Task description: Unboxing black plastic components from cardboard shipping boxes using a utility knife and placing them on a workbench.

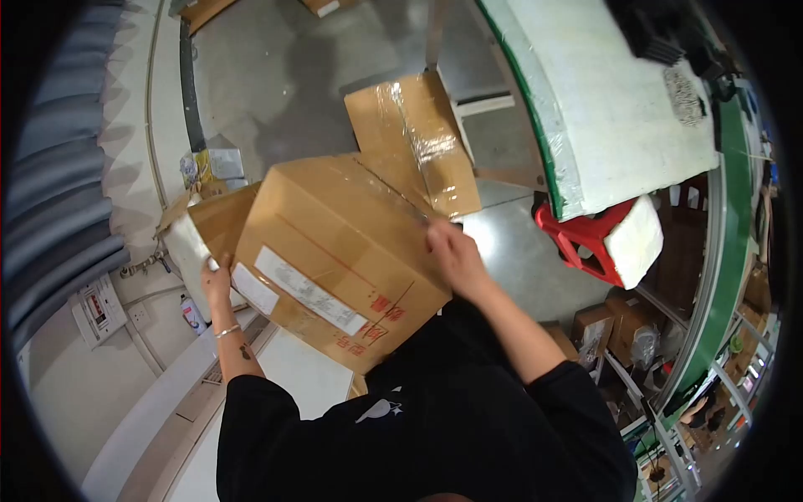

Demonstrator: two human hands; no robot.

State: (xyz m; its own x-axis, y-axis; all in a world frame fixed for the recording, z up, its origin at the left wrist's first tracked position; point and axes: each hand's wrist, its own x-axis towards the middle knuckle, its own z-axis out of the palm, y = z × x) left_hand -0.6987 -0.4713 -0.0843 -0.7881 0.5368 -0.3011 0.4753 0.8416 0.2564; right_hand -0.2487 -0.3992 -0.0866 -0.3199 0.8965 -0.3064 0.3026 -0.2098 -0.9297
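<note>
A large brown cardboard box (335, 222) is tilted in front of my body, with white labels and red markings on the side facing me. My left hand (217, 283) grips the box at its left edge, beside the labels. Closed in a fist, my right hand (456, 258) is at the box's right upper edge, at the end of a dark line along the top seam. What it holds is small and blurred, and I cannot make it out.
Beyond the box, a taped flat-topped carton (418, 138) sits on the floor. A red stool (585, 243) with a white top stands right, beneath a white-topped workbench (611, 109) with green edging. Cartons (627, 326) are on the lower right. An open box (213, 222) stands left.
</note>
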